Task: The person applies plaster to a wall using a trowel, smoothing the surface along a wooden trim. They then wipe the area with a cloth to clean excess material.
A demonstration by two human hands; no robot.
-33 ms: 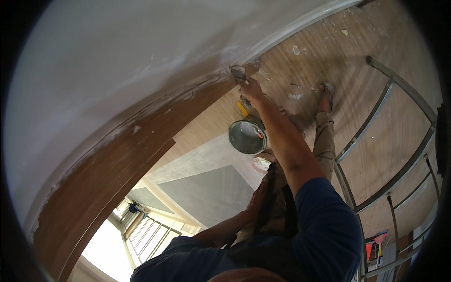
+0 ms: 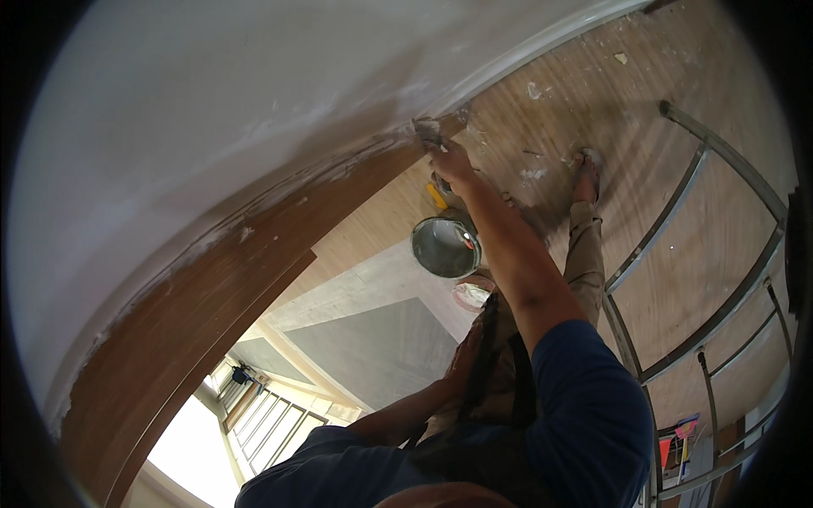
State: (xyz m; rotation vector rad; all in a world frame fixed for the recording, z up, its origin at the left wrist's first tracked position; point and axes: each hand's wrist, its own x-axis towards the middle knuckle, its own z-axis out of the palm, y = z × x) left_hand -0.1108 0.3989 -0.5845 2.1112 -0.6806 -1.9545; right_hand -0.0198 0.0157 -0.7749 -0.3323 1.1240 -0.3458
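My right hand [image 2: 453, 164] reaches out along the top edge of a brown wooden trim board, its fingers closed round a putty knife [image 2: 428, 129]. The blade lies against the seam where the white wall [image 2: 212, 93] meets the brown board [image 2: 229, 262], near the board's far end. Whitish filler smears run along that seam. My left forearm [image 2: 466, 360] is bent in close to my legs, and its hand cannot be made out. Just beyond it stands a small pinkish tub [image 2: 471, 295] with white paste inside.
A dark bucket [image 2: 445, 247] with an orange-red item inside stands below my right forearm. Beside it lies a yellow object [image 2: 436, 196]. A curved metal frame [image 2: 720, 356] rises on the right. White specks and scraps dot the wood-look floor [image 2: 542, 110]. My sandalled foot [image 2: 586, 172] rests there.
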